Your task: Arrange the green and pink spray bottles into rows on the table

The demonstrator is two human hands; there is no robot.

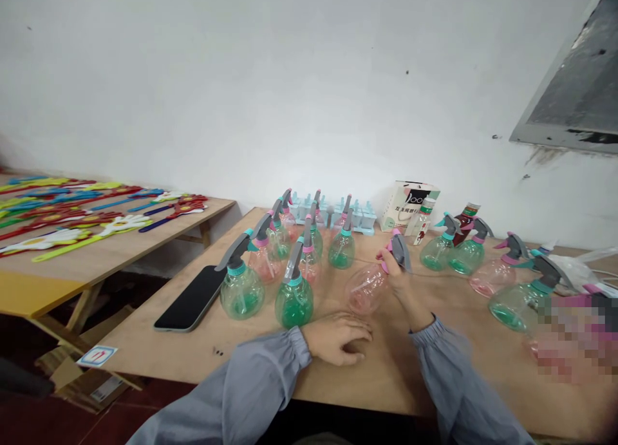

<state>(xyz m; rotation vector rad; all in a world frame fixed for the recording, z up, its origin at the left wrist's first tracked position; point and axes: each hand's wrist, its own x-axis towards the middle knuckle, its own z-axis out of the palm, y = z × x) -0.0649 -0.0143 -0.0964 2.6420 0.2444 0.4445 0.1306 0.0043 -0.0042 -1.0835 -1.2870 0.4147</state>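
My right hand [398, 277] is wrapped round the neck of a pink spray bottle [364, 289], just below its grey trigger head. The bottle tilts, its round clear body leaning to the left over the table. Flat on the wooden table [376, 380] lies my left hand [335, 339], fingers apart and holding nothing. Nearest to it stands a green spray bottle [294, 303] with a turquoise collar. Another green spray bottle [242, 297] is farther left, with several more pink and green ones behind.
A black phone [190, 300] lies at the table's left. Light blue plastic moulds [355, 216], a printed box [400, 203] and a small bottle [422, 223] stand along the wall. More spray bottles [514, 297] line the right. Colourful hand-shaped plastic pieces [125, 225] cover the neighbouring table.
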